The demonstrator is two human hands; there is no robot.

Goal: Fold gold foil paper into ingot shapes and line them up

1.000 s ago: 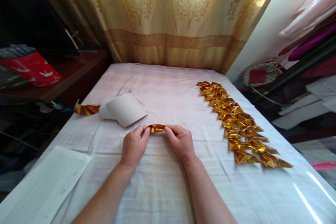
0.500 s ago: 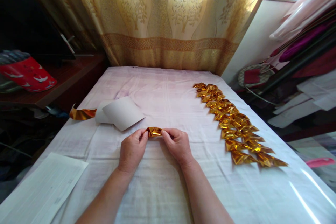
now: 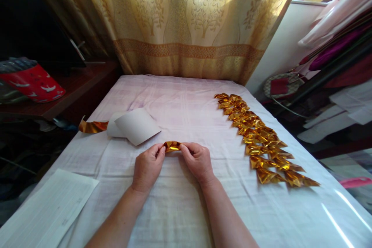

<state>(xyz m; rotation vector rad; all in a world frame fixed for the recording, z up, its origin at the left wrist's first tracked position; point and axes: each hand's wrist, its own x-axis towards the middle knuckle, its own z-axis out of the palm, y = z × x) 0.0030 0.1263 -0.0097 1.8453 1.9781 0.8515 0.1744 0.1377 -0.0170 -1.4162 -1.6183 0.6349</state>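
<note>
A small folded piece of shiny gold foil paper (image 3: pixel 172 146) is stretched between my two hands over the middle of the white sheet. My left hand (image 3: pixel 148 166) pinches its left end between thumb and fingers. At the other end, my right hand (image 3: pixel 197 161) grips it in the same way, with the fingertips partly hidden. Beyond my left hand lie curled sheets of paper with pale grey backs (image 3: pixel 138 126). From their left side a gold foil strip (image 3: pixel 94 127) sticks out.
Folded gold foil pieces (image 3: pixel 257 133) lie in two slanting rows on the right. A white printed sheet (image 3: pixel 46 209) rests at front left. On a dark wooden stand sits a red container (image 3: pixel 36 83). A patterned curtain (image 3: pixel 186 27) hangs behind; clothes (image 3: pixel 345 97) hang at right.
The foil piece now bows slightly upward in the middle between my hands. Both hands keep their pinch and have barely moved. The whole view has shifted a little.
</note>
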